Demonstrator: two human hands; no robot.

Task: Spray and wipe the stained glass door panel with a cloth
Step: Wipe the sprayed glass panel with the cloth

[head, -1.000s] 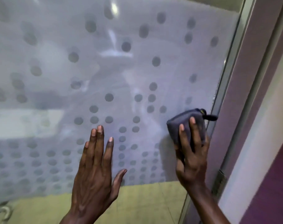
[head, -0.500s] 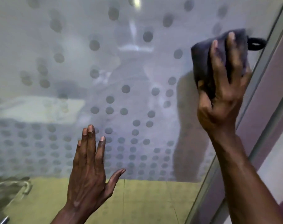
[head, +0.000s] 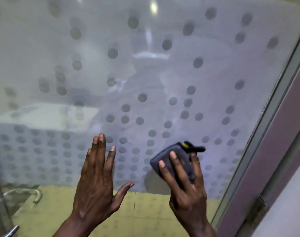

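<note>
The frosted glass door panel [head: 145, 74] with grey dots fills the head view. My right hand [head: 185, 187] presses a folded dark grey cloth [head: 169, 159] flat against the lower middle of the glass; a black loop [head: 198, 149] sticks out of the cloth's upper right corner. My left hand [head: 96, 182] lies flat on the glass to the left of the cloth, fingers apart and pointing up, holding nothing. No spray bottle is in view.
A metal frame [head: 265, 130] borders the glass on the right, with a purple door jamb [head: 286, 151] and a hinge [head: 258, 209] beside it. A metal handle [head: 12, 231] shows at the bottom left. Yellow floor tiles [head: 145, 211] show through the clear lower strip.
My right hand has swept the cloth from high up near the right frame down and left to the lower middle of the glass. My left hand has stayed flat on the glass.
</note>
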